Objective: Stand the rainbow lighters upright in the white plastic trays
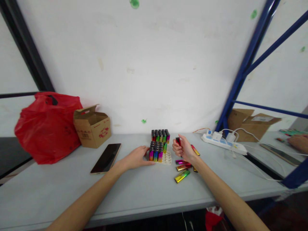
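Several colourful lighters (156, 154) with black tops stand upright in a white tray (166, 158), whose right part shows bare holes. My left hand (138, 157) rests at the left side of this tray, thumb and fingers spread around its edge. Close to the tray's right, my right hand (183, 148) is closed around a lighter (178, 140) with a dark top, held upright. Below that hand, several loose lighters (182, 176) lie on the table. Another block of upright lighters (160, 136) stands behind the tray.
A phone (106, 158), an open carton (92, 126) and a red bag (49, 128) are at left. At right are a power strip (223, 143) with cables, a blue frame (243, 72), a cardboard box (252, 126) and another person's hand (298, 142).
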`<state>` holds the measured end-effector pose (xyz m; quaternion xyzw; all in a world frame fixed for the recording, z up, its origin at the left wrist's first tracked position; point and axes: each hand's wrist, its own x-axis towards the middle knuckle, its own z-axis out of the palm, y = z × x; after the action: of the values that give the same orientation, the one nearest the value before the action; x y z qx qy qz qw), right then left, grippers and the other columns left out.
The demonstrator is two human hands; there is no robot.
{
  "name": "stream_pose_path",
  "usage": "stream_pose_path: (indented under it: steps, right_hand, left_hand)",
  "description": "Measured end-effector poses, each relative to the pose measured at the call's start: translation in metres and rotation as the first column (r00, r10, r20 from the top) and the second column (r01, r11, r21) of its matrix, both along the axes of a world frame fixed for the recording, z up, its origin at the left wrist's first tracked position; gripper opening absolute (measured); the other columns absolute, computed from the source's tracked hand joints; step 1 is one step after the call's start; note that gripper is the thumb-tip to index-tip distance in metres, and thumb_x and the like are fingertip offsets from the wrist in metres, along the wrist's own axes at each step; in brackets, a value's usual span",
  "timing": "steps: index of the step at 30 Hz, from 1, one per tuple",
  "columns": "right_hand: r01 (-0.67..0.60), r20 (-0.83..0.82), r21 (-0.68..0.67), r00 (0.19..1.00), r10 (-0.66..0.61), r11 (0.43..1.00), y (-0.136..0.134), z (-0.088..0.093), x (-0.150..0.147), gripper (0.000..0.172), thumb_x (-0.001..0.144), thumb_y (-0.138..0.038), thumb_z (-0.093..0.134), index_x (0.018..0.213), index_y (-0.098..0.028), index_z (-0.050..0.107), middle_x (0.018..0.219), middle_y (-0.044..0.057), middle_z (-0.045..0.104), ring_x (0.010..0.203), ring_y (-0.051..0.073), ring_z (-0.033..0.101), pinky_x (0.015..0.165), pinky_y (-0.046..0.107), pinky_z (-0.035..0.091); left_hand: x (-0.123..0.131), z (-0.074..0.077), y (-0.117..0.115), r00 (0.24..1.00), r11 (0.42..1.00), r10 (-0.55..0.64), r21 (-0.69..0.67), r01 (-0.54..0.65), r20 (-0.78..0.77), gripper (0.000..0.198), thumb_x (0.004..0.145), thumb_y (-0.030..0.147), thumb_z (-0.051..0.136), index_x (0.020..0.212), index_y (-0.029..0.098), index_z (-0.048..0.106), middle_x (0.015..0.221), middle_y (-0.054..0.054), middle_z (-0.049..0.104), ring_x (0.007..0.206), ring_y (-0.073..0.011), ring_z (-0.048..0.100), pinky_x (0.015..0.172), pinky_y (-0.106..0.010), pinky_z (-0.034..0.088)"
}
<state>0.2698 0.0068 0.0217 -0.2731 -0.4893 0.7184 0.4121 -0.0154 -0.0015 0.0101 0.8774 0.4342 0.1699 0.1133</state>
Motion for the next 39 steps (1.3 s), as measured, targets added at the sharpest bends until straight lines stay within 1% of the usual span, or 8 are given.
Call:
stream_pose_path:
  steps: [9, 13, 16, 19, 23, 27, 31, 39]
  right_hand:
    - [0.033, 0.030, 0.039, 0.999, -0.034, 0.999, -0.003, -0.005, -0.007, 0.044, 0.080, -0.063, 0.049, 0.066, -0.023, 0.036, 0.054, -0.011, 0.015, 0.046, 0.007, 0.005, 0.040, 0.021, 0.004]
    - [0.053, 0.006, 0.070, 0.999, -0.053, 0.996, -0.004, -0.002, -0.011, 0.040, 0.078, -0.060, 0.057, 0.080, -0.021, 0.050, 0.061, -0.008, 0.028, 0.047, 0.007, 0.022, 0.041, 0.019, 0.015]
    - [0.114, 0.024, 0.193, 0.992, -0.120, 0.975, -0.005, -0.003, -0.015, 0.042, 0.082, -0.061, 0.064, 0.084, -0.021, 0.050, 0.069, -0.006, 0.042, 0.049, 0.008, 0.036, 0.039, 0.020, 0.022]
    - [0.152, 0.085, 0.309, 0.979, -0.187, 0.939, -0.005, -0.006, -0.018, 0.043, 0.085, -0.063, 0.065, 0.088, -0.023, 0.047, 0.075, -0.005, 0.053, 0.044, 0.006, 0.034, 0.038, 0.020, 0.021]
    - [0.162, 0.167, 0.243, 0.964, -0.206, 0.956, -0.004, -0.009, -0.019, 0.053, 0.081, -0.073, 0.063, 0.086, -0.024, 0.045, 0.059, -0.011, 0.037, 0.043, 0.005, 0.017, 0.040, 0.018, 0.011]
    - [0.230, 0.267, 0.144, 0.927, -0.262, 0.962, -0.003, -0.013, -0.020, 0.065, 0.080, -0.086, 0.047, 0.071, -0.022, 0.044, 0.054, -0.010, 0.024, 0.043, 0.005, 0.015, 0.042, 0.020, 0.010]
    - [0.259, 0.290, 0.174, 0.908, -0.301, 0.950, -0.002, -0.020, -0.025, 0.059, 0.085, -0.074, 0.047, 0.059, -0.022, 0.035, 0.052, -0.008, 0.023, 0.044, 0.006, 0.014, 0.042, 0.022, 0.010]
    - [0.284, 0.260, 0.209, 0.906, -0.333, 0.936, -0.003, -0.018, -0.031, 0.048, 0.085, -0.064, 0.046, 0.061, -0.023, 0.036, 0.052, -0.008, 0.022, 0.045, 0.008, 0.014, 0.042, 0.023, 0.011]
  left_hand:
    - [-0.001, -0.002, 0.001, 1.000, 1.000, 0.010, -0.021, -0.010, 0.002, 0.061, 0.076, 0.073, 0.066, 0.104, 0.019, 0.065, 0.106, -0.012, 0.068, 0.098, -0.0311, 0.063, 0.089, -0.040, 0.050]
    - [-0.001, -0.001, 0.000, 1.000, 1.000, 0.018, -0.026, -0.018, 0.012, 0.060, 0.076, 0.073, 0.067, 0.103, 0.020, 0.065, 0.104, -0.011, 0.068, 0.096, -0.0306, 0.064, 0.087, -0.040, 0.050]
    - [-0.002, -0.001, 0.000, 1.000, 1.000, 0.002, -0.030, -0.001, 0.018, 0.058, 0.077, 0.071, 0.066, 0.103, 0.019, 0.065, 0.105, -0.011, 0.068, 0.097, -0.0301, 0.063, 0.088, -0.040, 0.049]
    - [-0.002, -0.001, -0.001, 1.000, 0.999, 0.002, -0.035, -0.001, 0.018, 0.056, 0.078, 0.069, 0.067, 0.104, 0.019, 0.066, 0.106, -0.010, 0.068, 0.098, -0.0305, 0.062, 0.089, -0.040, 0.049]
    - [-0.001, 0.001, -0.002, 1.000, 0.999, 0.010, -0.043, -0.009, 0.012, 0.055, 0.078, 0.068, 0.068, 0.103, 0.019, 0.066, 0.106, -0.010, 0.068, 0.098, -0.0308, 0.063, 0.089, -0.040, 0.049]
    - [-0.001, 0.002, -0.003, 1.000, 0.999, 0.012, -0.053, -0.012, 0.006, 0.057, 0.078, 0.068, 0.068, 0.107, 0.019, 0.066, 0.109, -0.011, 0.068, 0.101, -0.0311, 0.063, 0.091, -0.040, 0.049]
    - [-0.001, 0.000, -0.001, 1.000, 0.999, 0.007, -0.045, -0.006, 0.007, 0.057, 0.078, 0.067, 0.068, 0.108, 0.019, 0.066, 0.109, -0.011, 0.068, 0.102, -0.0315, 0.062, 0.092, -0.041, 0.048]
    - [-0.001, 0.002, -0.003, 1.000, 0.999, 0.031, -0.042, -0.031, -0.006, 0.052, 0.079, 0.067, 0.067, 0.100, 0.019, 0.065, 0.104, -0.010, 0.066, 0.097, -0.0302, 0.062, 0.087, -0.039, 0.049]
